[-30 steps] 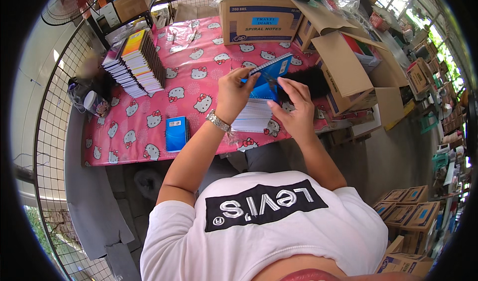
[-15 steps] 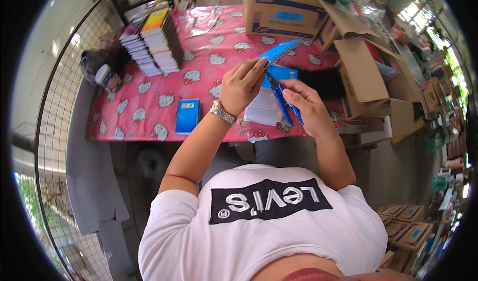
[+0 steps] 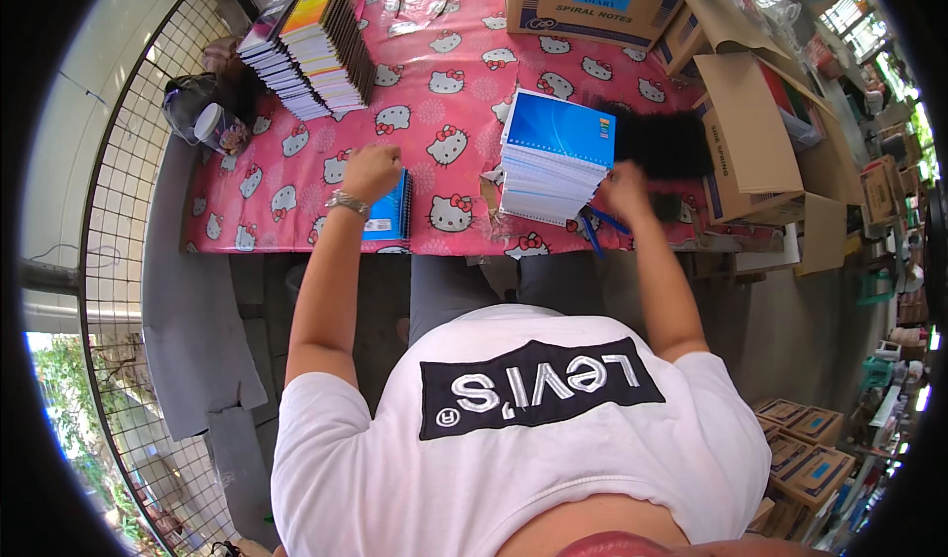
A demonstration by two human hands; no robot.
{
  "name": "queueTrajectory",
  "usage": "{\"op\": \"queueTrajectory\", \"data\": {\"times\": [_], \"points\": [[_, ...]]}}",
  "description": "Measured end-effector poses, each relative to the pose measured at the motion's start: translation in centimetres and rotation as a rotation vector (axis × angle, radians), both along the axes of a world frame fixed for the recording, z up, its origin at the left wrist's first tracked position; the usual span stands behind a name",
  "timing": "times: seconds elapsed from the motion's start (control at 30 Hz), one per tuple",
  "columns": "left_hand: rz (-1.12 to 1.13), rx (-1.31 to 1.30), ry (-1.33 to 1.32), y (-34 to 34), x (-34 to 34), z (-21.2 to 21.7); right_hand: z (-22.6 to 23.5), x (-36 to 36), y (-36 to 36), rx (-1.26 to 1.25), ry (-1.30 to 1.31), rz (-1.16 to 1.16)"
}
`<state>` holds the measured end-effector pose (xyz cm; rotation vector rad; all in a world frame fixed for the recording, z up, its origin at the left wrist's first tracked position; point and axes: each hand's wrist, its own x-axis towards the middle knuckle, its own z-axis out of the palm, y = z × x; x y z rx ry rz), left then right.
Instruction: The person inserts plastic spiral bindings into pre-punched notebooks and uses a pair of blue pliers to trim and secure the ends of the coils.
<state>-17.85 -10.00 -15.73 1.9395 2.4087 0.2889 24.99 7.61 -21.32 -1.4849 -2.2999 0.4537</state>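
Note:
My left hand (image 3: 373, 173), a watch on its wrist, is closed at the upper left edge of a blue spiral notebook (image 3: 392, 208) lying near the table's front edge. Its fingertips are partly hidden. To the right, my right hand (image 3: 625, 192) is slightly blurred and wrapped round blue-handled pliers (image 3: 595, 233), whose handles point down toward me. It stays close beside a tall stack of blue-covered spiral notebooks (image 3: 559, 132). The pliers' jaws do not show.
A pink patterned cloth covers the table (image 3: 449, 187). Stacked notebooks (image 3: 321, 48) and a white cup (image 3: 219, 127) stand at the far left. A closed carton (image 3: 592, 9) is at the back, an open carton (image 3: 755, 132) on the right, and a black furry piece (image 3: 664, 142) between stack and carton.
My left hand has moved left and down from the raised notebook over the stack to the notebook near the front edge. My right hand, with the pliers, has shifted slightly right beside the stack.

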Motion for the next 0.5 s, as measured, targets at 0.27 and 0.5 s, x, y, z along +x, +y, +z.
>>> {"op": "queueTrajectory", "data": {"times": [0.27,0.5], "points": [[0.343,-0.079,-0.114,-4.6,1.5,-6.7,-2.2,7.8,10.6,0.132,-0.47,-0.544],[0.297,-0.122,-0.416,-5.9,-0.3,-6.3,-0.7,8.4,13.2,0.025,-0.249,-0.44]]}}
